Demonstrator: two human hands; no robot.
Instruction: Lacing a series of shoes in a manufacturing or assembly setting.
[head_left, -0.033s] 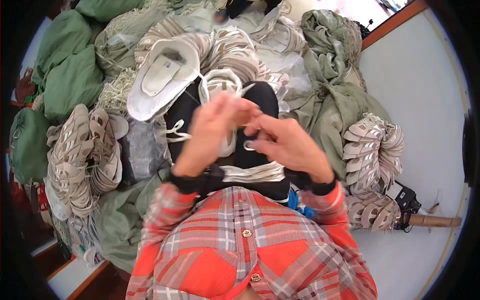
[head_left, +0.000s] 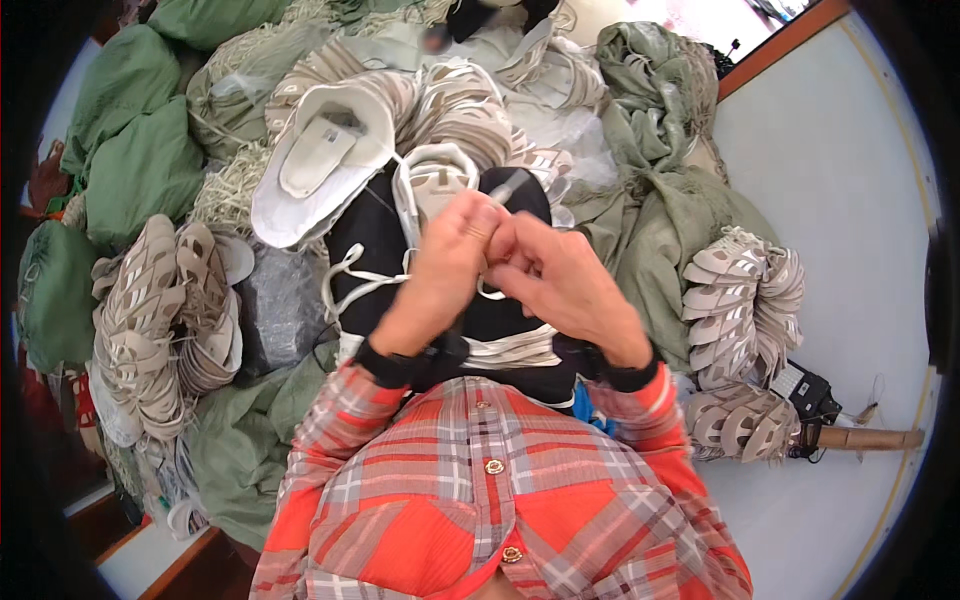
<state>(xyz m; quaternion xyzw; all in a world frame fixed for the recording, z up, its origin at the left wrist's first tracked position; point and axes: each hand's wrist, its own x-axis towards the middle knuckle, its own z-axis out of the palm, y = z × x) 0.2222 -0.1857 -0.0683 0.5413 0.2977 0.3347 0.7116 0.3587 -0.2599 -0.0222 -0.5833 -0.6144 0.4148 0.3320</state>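
Two hands meet in front of my chest, and between them I pinch a thin cream strap (head_left: 490, 292) that belongs to the cream shoe upper (head_left: 436, 180) lying on my black-clad lap (head_left: 375, 240). My left hand (head_left: 440, 275) is curled tight, its fingertips (head_left: 478, 222) pressed together at the top of the grip; my right hand (head_left: 560, 280) folds in against it, knuckles touching, so the grip is narrow and closed on the strap. A slim pale tool or needle (head_left: 505, 188) sticks up just past my left fingertips, but it is too blurred for me to tell which hand holds it. The upper sits just beyond the grip, its loose straps trailing down the left side of my lap and under my wrists. Dark cuffs end my orange plaid sleeves (head_left: 330, 420).

Further out past the grip, to its left, lies a white sole (head_left: 300, 185) with its inner side up, resting on more beige uppers. Well to the left of the grip a stack of beige woven uppers (head_left: 150, 320) leans on green sacks (head_left: 140, 160). To the right of the grip, beyond a heap of green cloth (head_left: 660, 230), another stack of beige uppers (head_left: 745, 300) sits on the pale floor (head_left: 850, 200), with a black-headed tool on a wooden handle (head_left: 850, 436) just beside its near end
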